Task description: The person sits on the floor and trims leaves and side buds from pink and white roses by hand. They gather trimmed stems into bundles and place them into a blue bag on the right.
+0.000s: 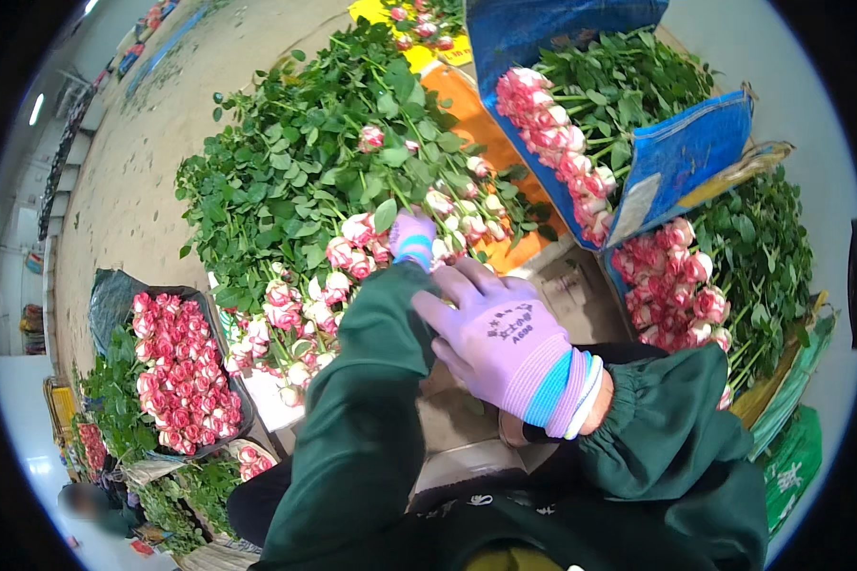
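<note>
A broad heap of cut roses (pixel 359 246), pink-and-white blooms on long leafy stems, lies in front of me. My left hand (pixel 413 236), in a lilac knit glove with a blue band, reaches into the heap among the blooms and stems. Leaves and flowers cover its fingers, so its grip cannot be made out. Closer to me, my right hand (pixel 505 333), gloved alike, hovers palm down beside my left forearm. Its fingers are apart and nothing shows in them.
A blue sheet-sided holder (pixel 681 147) with rose bunches stands at the right, with more roses (pixel 674 281) below it. Orange sheeting (pixel 481 119) lies under the heap's far right side. A dark crate (pixel 243 390) packed with pink roses stands at the left; a person (pixel 114 509) is at the lower left.
</note>
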Tool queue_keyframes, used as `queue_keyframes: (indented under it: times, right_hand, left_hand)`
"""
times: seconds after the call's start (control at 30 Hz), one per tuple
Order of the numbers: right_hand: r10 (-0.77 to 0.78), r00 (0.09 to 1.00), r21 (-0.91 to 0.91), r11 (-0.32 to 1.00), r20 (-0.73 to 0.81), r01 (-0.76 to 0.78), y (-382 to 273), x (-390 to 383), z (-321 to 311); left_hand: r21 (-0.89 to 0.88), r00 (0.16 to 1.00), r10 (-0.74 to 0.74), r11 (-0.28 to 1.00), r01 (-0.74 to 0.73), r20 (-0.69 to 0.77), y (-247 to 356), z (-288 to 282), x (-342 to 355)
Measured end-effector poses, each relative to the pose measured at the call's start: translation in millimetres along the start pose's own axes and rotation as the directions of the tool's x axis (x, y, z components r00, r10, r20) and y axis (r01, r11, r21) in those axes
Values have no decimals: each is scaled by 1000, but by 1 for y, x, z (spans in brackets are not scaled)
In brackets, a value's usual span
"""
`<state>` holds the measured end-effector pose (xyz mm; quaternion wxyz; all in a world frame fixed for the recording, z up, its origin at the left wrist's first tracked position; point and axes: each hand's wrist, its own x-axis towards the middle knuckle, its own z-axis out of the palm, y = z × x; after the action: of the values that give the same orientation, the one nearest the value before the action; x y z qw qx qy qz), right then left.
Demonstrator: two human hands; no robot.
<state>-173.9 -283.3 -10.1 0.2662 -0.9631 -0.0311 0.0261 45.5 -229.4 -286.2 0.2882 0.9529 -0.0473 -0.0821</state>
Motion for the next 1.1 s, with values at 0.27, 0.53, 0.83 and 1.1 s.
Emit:
queue_keyframes:
  times: [0.27,0.53,0.83,1.1]
  right_hand:
    - [86,996,-86,993,-6,-86,13,3,6]
    - [53,996,-85,995,-70,-59,16,9,6]
    - [14,980,-117,992,-198,-38,14,17,8]
    - [7,996,47,999,-94,-2,-12,34,18]
  left_hand:
    - [-741,967,-153,622,253,202,40,31,-21]
    - [-814,767,275,162,558,580,45,-102,-29]
    - [-862,891,398,-348,369,221,23,-216,-185]
    - [-914,891,274,296,279,361,-44,-188,-222]
